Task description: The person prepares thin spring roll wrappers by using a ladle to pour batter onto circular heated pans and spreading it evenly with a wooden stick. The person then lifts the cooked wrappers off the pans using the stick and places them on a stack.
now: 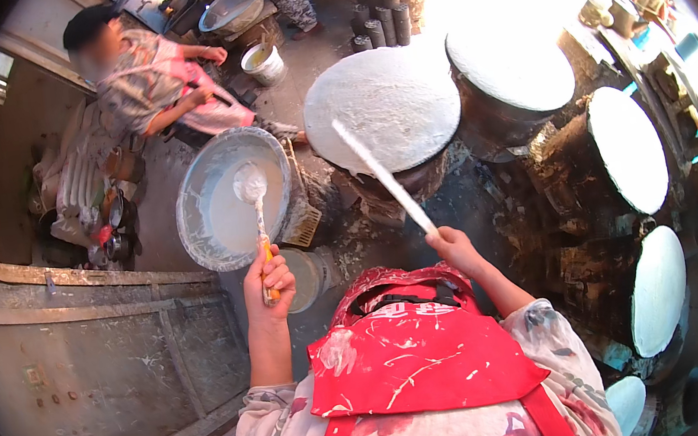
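Left hand (268, 282) closed around the orange handle of a ladle (251, 185), its batter-coated bowl raised just above the hand, over the wide basin (193, 228) of white batter. Right hand (454, 246) gripping a long white stick (382, 177), slanting up and left from the fist onto the round white steamer top (403, 89).

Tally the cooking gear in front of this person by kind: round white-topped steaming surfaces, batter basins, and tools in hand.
Round white-topped steaming surfaces: 4
Batter basin: 1
Ladle, in the left hand: 1
Long flat stick, in the right hand: 1
Total: 7
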`<state>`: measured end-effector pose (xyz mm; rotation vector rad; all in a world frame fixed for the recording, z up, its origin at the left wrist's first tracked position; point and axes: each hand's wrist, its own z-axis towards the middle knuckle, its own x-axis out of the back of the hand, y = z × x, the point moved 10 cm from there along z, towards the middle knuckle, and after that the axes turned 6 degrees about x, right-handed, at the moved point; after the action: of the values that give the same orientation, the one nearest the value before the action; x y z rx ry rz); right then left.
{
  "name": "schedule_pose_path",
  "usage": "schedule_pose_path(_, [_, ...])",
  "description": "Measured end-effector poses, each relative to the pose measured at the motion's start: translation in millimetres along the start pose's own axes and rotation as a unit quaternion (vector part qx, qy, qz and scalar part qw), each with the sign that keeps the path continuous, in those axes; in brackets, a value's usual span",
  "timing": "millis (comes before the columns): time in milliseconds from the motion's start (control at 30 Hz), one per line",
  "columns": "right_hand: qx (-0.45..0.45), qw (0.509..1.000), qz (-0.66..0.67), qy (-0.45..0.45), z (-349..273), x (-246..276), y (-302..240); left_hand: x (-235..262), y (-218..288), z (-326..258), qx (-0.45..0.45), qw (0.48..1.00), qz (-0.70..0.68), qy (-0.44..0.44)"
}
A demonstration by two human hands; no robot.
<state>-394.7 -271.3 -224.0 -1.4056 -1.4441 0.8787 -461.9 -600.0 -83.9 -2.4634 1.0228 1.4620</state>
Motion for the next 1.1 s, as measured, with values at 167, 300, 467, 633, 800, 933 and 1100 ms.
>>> schedule_pose_path(167, [-0.047, 0.993, 0.004, 0.108, 8.6, 19.6, -3.7, 22.8, 25.7, 7.7, 0.026, 0.999, -0.023, -0.008])
schedule_pose_path(300, [-0.041, 0.998, -0.038, -0.001, 7.6, -27.5, -25.2, 32.1, 45.1, 19.4, 0.06, 0.997, -0.038, -0.006])
schedule_pose_path(467, [-0.068, 0.99, 0.01, 0.124, 11.3, -25.2, -18.2, 36.4, 69.0, 31.0, 0.071, 0.997, -0.038, -0.018])
schedule_pose_path(633, [0.068, 0.966, -0.243, 0.061, 56.1, -76.8, -94.4, 50.4, 95.3, 36.0, 0.054, 0.998, -0.014, 0.0])
schedule_pose_path(800, [0.178, 0.845, -0.501, 0.051, 158.0, -133.6, -200.8, 80.5, 114.8, 21.7, 0.014, 0.998, 0.026, 0.06])
schedule_pose_path(933, [0.163, 0.81, -0.563, -0.012, 240.9, -185.6, -217.3, 114.3, 121.8, 9.4, -0.006, 0.991, 0.054, 0.123])
schedule_pose_path(1100, [0.141, 0.785, -0.603, -0.036, 288.2, -206.6, -202.6, 145.0, 133.8, -6.5, -0.02, 0.988, 0.022, 0.154])
